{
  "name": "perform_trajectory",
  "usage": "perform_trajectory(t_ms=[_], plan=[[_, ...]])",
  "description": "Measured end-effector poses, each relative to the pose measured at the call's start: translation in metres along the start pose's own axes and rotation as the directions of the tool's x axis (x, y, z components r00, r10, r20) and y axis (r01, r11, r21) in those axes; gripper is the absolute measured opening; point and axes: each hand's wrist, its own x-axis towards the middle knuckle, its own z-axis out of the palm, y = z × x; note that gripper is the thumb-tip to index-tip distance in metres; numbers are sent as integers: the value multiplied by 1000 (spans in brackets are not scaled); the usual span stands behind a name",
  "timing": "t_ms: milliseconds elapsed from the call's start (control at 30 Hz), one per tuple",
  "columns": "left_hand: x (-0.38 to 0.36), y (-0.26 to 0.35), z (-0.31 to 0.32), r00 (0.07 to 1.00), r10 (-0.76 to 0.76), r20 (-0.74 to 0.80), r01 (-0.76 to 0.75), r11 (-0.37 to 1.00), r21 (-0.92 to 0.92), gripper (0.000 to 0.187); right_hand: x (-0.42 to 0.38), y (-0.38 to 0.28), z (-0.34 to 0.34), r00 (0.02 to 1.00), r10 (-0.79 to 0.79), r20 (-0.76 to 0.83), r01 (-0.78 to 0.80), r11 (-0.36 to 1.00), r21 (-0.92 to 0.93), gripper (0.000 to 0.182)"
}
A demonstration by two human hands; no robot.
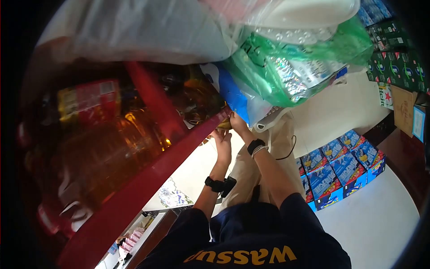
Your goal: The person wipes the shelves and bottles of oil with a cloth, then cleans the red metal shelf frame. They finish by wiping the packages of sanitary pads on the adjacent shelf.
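My left hand (222,144) reaches up to the end of a red shelf edge (179,154), its fingers bent against a small yellowish item (227,123). What that item is, I cannot make out. Just to the right, my right hand (238,123) is closed at the same spot, beside a blue and white plastic bag (237,101); its fingertips are partly hidden. Behind the red edge lie large clear bottles of amber liquid (107,152), one with a red and gold label (89,101). A red upright bar (154,96) crosses in front of them.
Above hang a whitish plastic bag (148,31) and a green plastic bag (309,58) with shiny packs. Blue boxes (336,166) are stacked at right on a white surface (371,224). Green cartons (398,67) and a brown box (403,110) stand beyond.
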Motion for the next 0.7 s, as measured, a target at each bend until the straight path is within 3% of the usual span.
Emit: perform_trajectory(t_ms=[33, 100, 200, 233, 300, 400, 467, 500, 533, 600, 667, 700], plan=[[5, -10, 1, 1000, -8, -3, 7, 996, -87, 63, 0, 12, 4, 1000, -21, -17, 21, 1000, 8, 31], [16, -35, -3, 1000, 4, 3, -3, 973, -231, 50, 0, 18, -4, 993, 65, 97, -64, 998, -11, 32], [33, -60, -9, 999, -8, 34, 17, 965, -262, 42, 5, 17, -12, 953, 195, 232, -178, 980, -89, 33], [37, -68, -8, 999, 9, -49, -16, 991, -136, 38, 7, 13, -12, 936, 231, 265, -207, 972, -115, 34], [44, -80, -10, 996, 0, -89, -11, 992, -126, 38, 11, 6, -11, 897, 313, 313, -258, 944, -203, 35], [51, -81, -13, 990, -3, -144, -17, 991, -134, 41, 14, -16, -19, 875, 368, 314, -305, 923, -235, 36], [42, -54, -8, 986, -75, -147, 38, 972, -234, 44, 19, -36, -30, 897, 401, 186, -381, 915, -132, 44], [36, -42, -6, 988, -71, -137, 38, 972, -233, 44, 19, -47, -35, 860, 459, 222, -436, 888, -144, 54], [26, -31, -5, 993, -5, -118, -21, 976, -219, 45, 15, -60, -39, 863, 456, 215, -434, 889, -144, 54], [12, -18, -9, 991, 99, -90, -116, 973, -201, 48, 6, -90, -50, 994, 99, -39, -95, 991, 90, 59], [-4, 4, -13, 983, 174, -59, -182, 959, -216, 48, -1, -124, -65, 987, 160, 20, -161, 963, 214, 62], [-15, 19, -14, 981, 182, -63, -192, 957, -218, 49, -5, -140, -68, 993, 108, -48, -97, 975, 199, 61]])
